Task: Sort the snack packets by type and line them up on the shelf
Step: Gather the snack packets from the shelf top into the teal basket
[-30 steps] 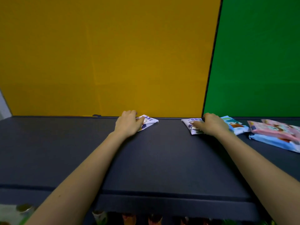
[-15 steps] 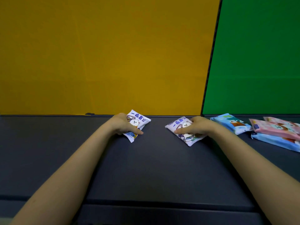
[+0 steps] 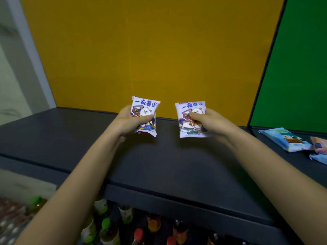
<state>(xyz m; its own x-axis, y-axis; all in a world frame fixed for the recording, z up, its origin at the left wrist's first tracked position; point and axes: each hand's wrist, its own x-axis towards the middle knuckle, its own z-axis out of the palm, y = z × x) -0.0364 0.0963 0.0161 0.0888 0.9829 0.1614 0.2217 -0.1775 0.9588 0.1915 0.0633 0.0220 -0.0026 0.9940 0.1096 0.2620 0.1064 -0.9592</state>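
A flat yellow wall (image 3: pixel 150 50) fills most of the background, matte and evenly lit. To its right stands a green wall (image 3: pixel 297 68), and a thin dark seam (image 3: pixel 266 68) slants between the two where they meet. At the far left is a pale white wall (image 3: pixel 14 76), blurred. In front runs a long dark grey shelf (image 3: pixel 177 165) with a smooth top and a squared near edge. Below it, blurred bottles (image 3: pixel 106 227) stand close together.

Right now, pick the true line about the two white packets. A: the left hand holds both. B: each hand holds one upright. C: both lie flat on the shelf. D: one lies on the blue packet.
B: the left hand grips the left white packet, the right hand the right white packet, both upright.
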